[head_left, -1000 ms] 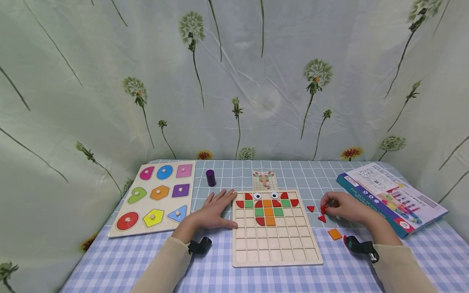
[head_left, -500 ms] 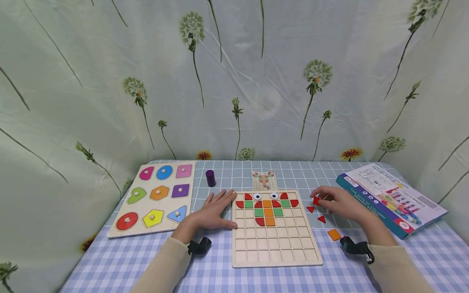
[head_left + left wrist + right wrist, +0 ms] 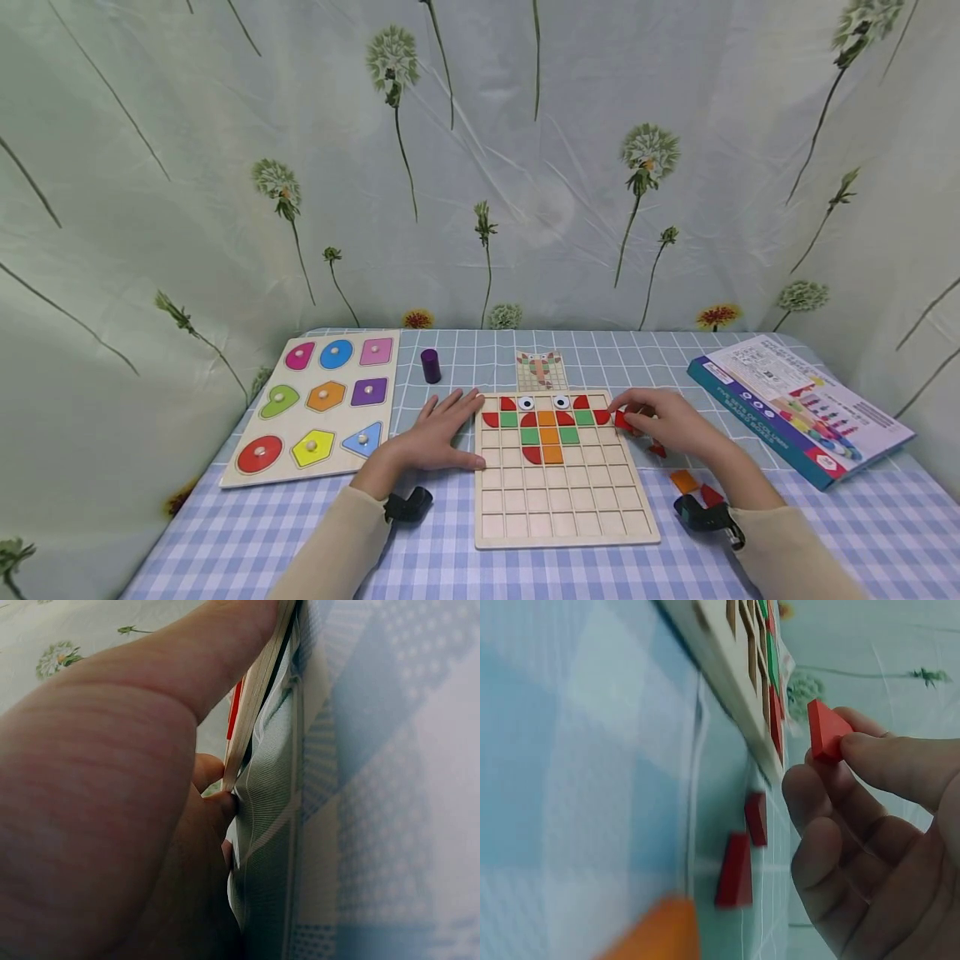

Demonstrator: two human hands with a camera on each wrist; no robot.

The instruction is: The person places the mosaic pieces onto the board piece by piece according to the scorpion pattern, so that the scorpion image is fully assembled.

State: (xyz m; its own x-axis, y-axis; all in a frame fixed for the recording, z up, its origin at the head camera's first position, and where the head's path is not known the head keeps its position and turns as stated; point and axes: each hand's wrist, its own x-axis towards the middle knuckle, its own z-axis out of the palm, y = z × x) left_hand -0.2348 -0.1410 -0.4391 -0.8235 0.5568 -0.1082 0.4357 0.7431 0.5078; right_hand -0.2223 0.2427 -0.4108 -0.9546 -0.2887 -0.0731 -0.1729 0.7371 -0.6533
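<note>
My right hand [image 3: 671, 423] pinches a red triangular tile [image 3: 826, 733] between thumb and fingertips, just beyond the right edge of the wooden grid board [image 3: 562, 500]. Red, green and orange tiles and two eye pieces fill several upper cells of the board. Flat on the cloth, my left hand [image 3: 438, 435] has its fingers spread, with thumb and fingertips at the board's left edge. Under the right hand lie two loose red tiles [image 3: 736, 874], partly hidden in the head view. An orange square tile [image 3: 683, 481] and another red piece [image 3: 711, 496] lie nearer the wrist.
A small pattern card [image 3: 541, 371] touches the board's far edge. To the left lie a knob shape puzzle [image 3: 337, 417] and a purple cylinder [image 3: 431, 367]. A flat box [image 3: 802, 408] rests at the right. A floral curtain [image 3: 480, 167] hangs behind.
My right hand has carried the red triangular tile left and slightly away, from beside the loose tiles to the board's upper right edge. The left hand stays still.
</note>
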